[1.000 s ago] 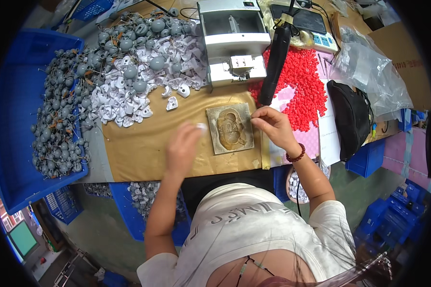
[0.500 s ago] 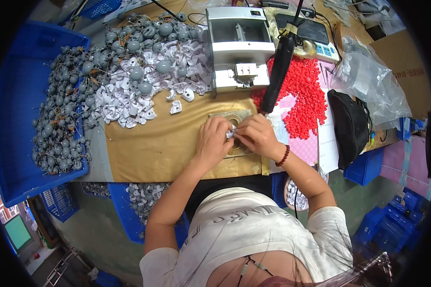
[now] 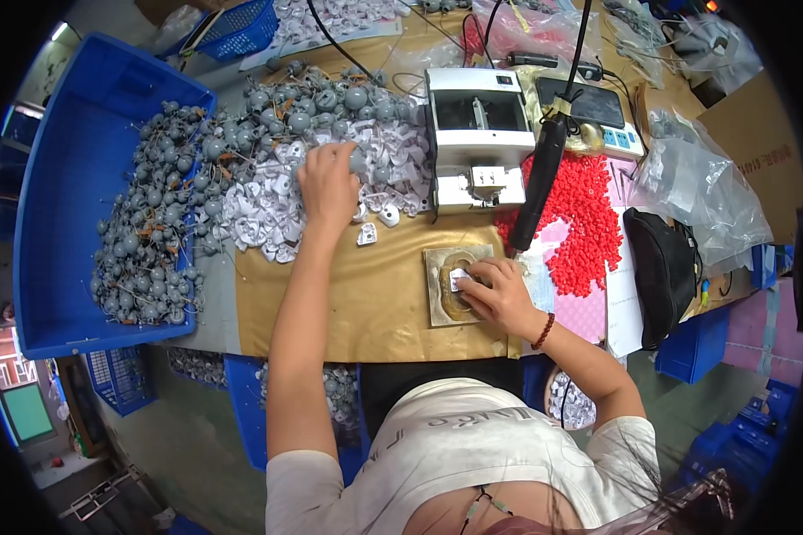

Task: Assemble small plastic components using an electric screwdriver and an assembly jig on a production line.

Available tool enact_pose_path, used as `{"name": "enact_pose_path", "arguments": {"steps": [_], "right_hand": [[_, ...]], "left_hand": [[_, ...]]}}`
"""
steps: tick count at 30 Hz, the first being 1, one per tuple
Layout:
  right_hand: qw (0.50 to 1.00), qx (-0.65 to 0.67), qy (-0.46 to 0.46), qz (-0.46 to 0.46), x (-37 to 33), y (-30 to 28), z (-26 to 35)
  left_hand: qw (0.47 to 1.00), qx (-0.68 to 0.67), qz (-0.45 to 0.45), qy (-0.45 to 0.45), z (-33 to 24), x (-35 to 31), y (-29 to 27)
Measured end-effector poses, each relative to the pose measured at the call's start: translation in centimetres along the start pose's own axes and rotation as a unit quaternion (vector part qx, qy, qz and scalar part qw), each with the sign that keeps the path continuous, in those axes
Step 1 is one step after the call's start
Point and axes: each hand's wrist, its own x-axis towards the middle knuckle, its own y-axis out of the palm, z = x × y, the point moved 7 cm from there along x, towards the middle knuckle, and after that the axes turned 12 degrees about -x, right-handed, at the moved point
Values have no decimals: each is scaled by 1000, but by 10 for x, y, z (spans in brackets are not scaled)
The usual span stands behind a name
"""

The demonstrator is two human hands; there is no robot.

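My left hand (image 3: 328,192) reaches into the heap at the back left, where its bent fingers close around a grey ball-shaped part (image 3: 358,161). White plastic pieces (image 3: 263,209) and grey balls with thin wires (image 3: 299,120) lie about it. Nearer to me, my right hand (image 3: 500,294) pinches a small white plastic piece (image 3: 459,279) over the round recess of a square metal fixture (image 3: 439,308). The right fingers partly cover that piece. Just above this hand hangs a black electric screwdriver (image 3: 540,183), which I am not touching.
A white machine (image 3: 477,138) stands behind the fixture. Red small parts (image 3: 584,227) are heaped to the right, beside a black pouch (image 3: 658,276) and a clear plastic bag (image 3: 700,178). A blue bin (image 3: 58,232) borders the left side. Two loose white pieces (image 3: 368,234) lie before the heap.
My hands were together at the fixture; the left has moved away, up and left to the heap. The right stays with the white piece. The whole view has shifted.
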Motion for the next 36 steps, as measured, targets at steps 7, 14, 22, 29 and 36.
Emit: {"name": "enact_pose_path", "arguments": {"steps": [7,14,22,29,36], "right_hand": [[982,145,96,-74,30,-25,-10],[979,170,79,-79,56,-34,4],[975,162,60,-140,65,-57,7],[958,278,20,-67,105,-85,29],[746,602,214,187,57,-36,9]], "left_hand": [[967,-226,-111,-30,-36,-19,-97],[934,-273,-70,-218,20,-31,-72],[844,-531,-80,-15,-98,-33,-125],[747,-652,129,1,-138,-63,-102],[574,-789,192,-104,-128,-107,-67]]}}
